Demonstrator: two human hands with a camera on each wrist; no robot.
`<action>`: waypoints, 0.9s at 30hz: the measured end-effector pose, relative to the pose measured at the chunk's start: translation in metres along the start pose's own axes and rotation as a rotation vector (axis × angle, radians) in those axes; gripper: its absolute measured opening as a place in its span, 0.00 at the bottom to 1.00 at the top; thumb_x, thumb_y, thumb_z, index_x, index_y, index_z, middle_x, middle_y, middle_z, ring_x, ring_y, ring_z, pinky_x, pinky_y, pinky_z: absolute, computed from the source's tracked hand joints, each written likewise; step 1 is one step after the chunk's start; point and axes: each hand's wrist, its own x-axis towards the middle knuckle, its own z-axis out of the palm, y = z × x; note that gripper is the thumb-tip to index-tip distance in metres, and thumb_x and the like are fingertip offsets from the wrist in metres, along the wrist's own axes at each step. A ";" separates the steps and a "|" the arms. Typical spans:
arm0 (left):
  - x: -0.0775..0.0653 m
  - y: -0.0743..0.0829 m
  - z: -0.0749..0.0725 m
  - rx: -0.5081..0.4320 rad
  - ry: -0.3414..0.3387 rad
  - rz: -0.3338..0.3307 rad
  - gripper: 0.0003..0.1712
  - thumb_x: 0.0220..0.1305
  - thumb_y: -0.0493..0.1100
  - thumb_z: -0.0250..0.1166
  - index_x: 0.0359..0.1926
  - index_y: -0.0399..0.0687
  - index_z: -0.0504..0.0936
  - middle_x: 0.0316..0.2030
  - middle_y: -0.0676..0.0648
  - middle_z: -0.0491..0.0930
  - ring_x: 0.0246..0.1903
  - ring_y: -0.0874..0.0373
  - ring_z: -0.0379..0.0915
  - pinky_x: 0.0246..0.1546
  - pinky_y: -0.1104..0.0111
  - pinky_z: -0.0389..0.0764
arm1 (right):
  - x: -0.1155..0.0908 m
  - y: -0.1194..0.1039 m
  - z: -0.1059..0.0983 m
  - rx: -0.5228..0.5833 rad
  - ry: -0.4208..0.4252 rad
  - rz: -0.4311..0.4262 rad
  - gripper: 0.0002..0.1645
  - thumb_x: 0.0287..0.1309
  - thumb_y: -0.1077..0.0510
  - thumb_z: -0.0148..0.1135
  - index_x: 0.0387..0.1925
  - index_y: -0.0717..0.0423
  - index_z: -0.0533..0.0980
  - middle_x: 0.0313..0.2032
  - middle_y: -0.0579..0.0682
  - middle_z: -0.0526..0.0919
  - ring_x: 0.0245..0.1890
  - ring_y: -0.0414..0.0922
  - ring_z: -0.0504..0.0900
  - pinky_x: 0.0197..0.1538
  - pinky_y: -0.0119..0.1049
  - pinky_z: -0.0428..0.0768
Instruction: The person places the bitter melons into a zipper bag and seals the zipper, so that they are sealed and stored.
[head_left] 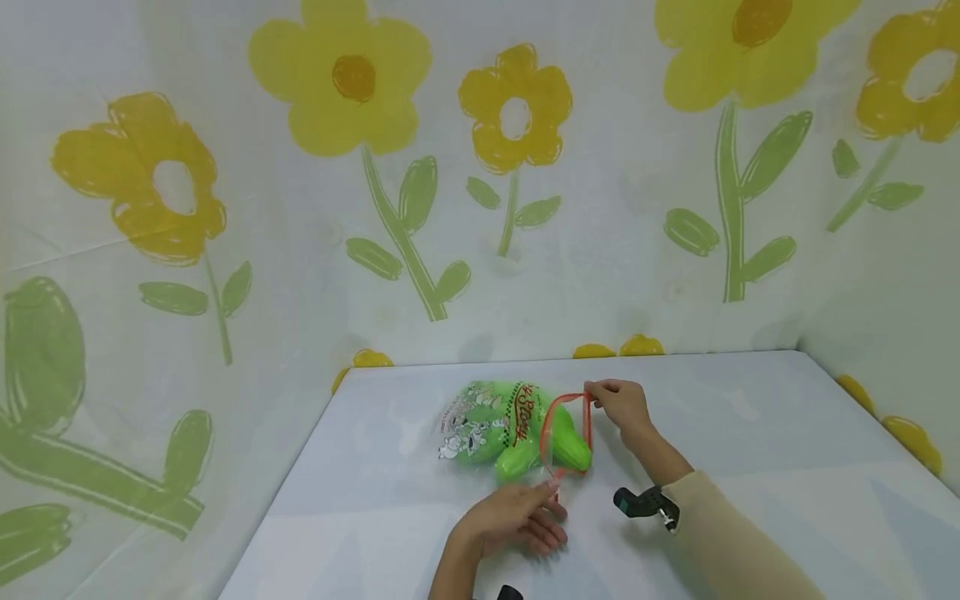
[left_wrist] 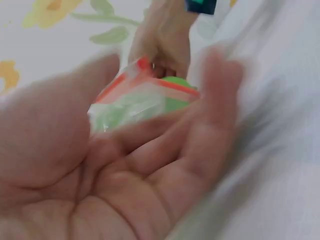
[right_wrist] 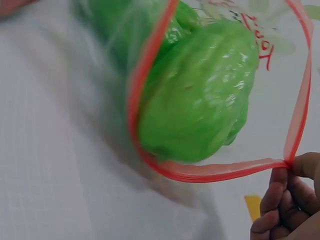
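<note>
A clear zip bag (head_left: 480, 433) with red edging and printed cartoon figures lies on the table. Its mouth gapes toward the right. Bright green, wrinkled, chayote-like fruits fill it, and one fruit (right_wrist: 200, 95) shows just inside the opening. My right hand (head_left: 619, 402) pinches a corner of the red edging (right_wrist: 225, 172) between thumb and fingers. At the near side of the mouth is my left hand (head_left: 517, 517), its fingers loosely spread and blurred in the left wrist view. Its fingertips reach the red edging in the head view; whether they touch it I cannot tell.
The white table (head_left: 360, 517) spreads around the bag. Behind it hangs a flower-printed cloth (head_left: 585, 275), which also covers both sides. A dark wrist camera (head_left: 647, 503) sits on the right forearm.
</note>
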 end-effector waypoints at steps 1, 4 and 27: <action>0.002 0.000 -0.001 -0.035 0.055 0.032 0.35 0.72 0.64 0.55 0.48 0.32 0.82 0.34 0.40 0.86 0.30 0.57 0.82 0.34 0.66 0.84 | 0.000 0.002 -0.002 -0.003 0.007 0.002 0.21 0.67 0.48 0.63 0.45 0.63 0.83 0.35 0.50 0.86 0.44 0.53 0.79 0.48 0.44 0.72; 0.005 -0.002 -0.005 -0.135 0.161 0.103 0.31 0.72 0.58 0.59 0.49 0.29 0.81 0.35 0.41 0.85 0.32 0.57 0.82 0.35 0.67 0.84 | 0.000 0.008 -0.007 -0.019 0.025 0.010 0.22 0.68 0.47 0.62 0.47 0.64 0.82 0.37 0.52 0.85 0.43 0.52 0.78 0.49 0.44 0.72; 0.010 -0.002 -0.016 -0.483 0.417 0.240 0.07 0.66 0.39 0.62 0.36 0.37 0.79 0.29 0.47 0.79 0.27 0.62 0.74 0.31 0.74 0.77 | -0.012 0.038 -0.044 -0.041 0.081 0.041 0.27 0.66 0.42 0.62 0.48 0.63 0.82 0.35 0.50 0.84 0.39 0.47 0.76 0.35 0.30 0.76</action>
